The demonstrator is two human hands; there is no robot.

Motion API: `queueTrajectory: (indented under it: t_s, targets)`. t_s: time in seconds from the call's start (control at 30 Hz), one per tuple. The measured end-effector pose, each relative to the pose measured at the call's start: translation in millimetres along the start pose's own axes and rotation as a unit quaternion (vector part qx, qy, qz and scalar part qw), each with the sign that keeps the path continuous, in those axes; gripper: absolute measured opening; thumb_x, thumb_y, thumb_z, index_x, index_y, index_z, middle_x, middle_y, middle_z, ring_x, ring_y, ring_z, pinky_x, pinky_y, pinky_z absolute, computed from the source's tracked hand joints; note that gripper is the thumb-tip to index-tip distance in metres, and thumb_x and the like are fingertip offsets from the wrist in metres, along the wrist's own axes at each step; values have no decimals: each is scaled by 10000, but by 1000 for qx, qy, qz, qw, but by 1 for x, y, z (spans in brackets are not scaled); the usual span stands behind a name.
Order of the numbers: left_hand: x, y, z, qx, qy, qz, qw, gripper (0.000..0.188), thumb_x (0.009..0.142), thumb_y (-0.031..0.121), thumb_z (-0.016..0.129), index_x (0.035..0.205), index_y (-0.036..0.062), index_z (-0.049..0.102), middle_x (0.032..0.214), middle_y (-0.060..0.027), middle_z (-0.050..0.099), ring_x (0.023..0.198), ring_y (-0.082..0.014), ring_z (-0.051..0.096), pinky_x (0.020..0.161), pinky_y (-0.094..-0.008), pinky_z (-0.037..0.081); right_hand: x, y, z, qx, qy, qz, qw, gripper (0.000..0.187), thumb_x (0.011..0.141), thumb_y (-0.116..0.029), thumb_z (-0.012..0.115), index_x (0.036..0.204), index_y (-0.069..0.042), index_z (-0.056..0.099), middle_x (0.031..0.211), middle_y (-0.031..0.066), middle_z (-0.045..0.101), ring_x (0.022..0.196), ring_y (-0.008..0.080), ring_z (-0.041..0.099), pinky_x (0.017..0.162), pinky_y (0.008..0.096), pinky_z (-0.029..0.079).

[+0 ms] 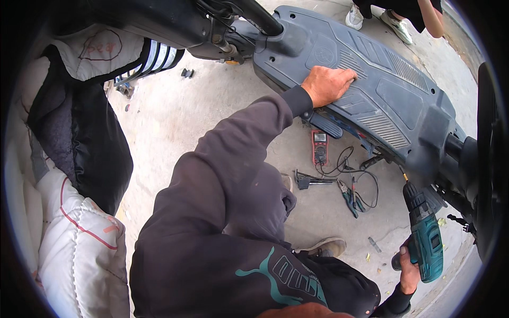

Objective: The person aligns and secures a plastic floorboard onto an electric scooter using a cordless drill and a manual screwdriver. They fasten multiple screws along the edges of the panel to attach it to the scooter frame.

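Note:
The grey plastic footboard panel [408, 100] of a scooter slants across the upper right. My left hand [327, 86] rests on it with the fingers curled in, and what they hold, if anything, is hidden. At the lower right my right hand [409, 269] grips a teal and black cordless drill [426, 238]. Its bit [404, 174] points up toward the underside edge of the panel, close to its near right end. Whether the tip touches a screw is too small to tell.
Below the panel lie a red multimeter [319, 147] with black leads, pliers [347, 197] and a black bracket-like part [310, 180]. A quilted white and black cover [79, 228] hangs at left. Another person's shoes [396, 27] stand beyond the scooter.

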State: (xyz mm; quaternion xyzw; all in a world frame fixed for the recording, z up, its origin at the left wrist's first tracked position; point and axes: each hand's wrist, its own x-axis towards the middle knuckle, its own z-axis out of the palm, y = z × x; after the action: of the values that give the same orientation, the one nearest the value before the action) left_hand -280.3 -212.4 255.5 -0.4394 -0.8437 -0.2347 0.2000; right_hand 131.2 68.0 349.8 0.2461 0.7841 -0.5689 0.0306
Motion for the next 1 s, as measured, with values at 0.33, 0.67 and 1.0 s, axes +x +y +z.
queueTrajectory:
  t_s: [0.33,0.67,1.0]
  targets:
    - [54,-60,-34,4,208,-47,977,157,899,132,663,1054,108,657,714,-73,676,616,-275,666,536,-364,526,-11,-53,84,179,17,52,982,521,825,-158,718,1242,72,509,808,102,601,648,170,596,593,282,500]
    - [44,-54,7,100,34,-22,994,79,898,161,650,950,118,610,699,-57,660,602,-283,661,525,-380,532,31,-44,124,147,73,36,986,253,884,-70,688,1098,1,572,871,75,609,723,192,604,689,332,515]
    - [41,-50,-14,-90,136,-71,984,286,948,260,668,794,60,533,646,-99,547,559,-293,566,502,-398,459,90,-52,137,-434,144,-303,836,738,800,-90,726,1469,5,429,1014,184,612,908,346,594,792,420,460]
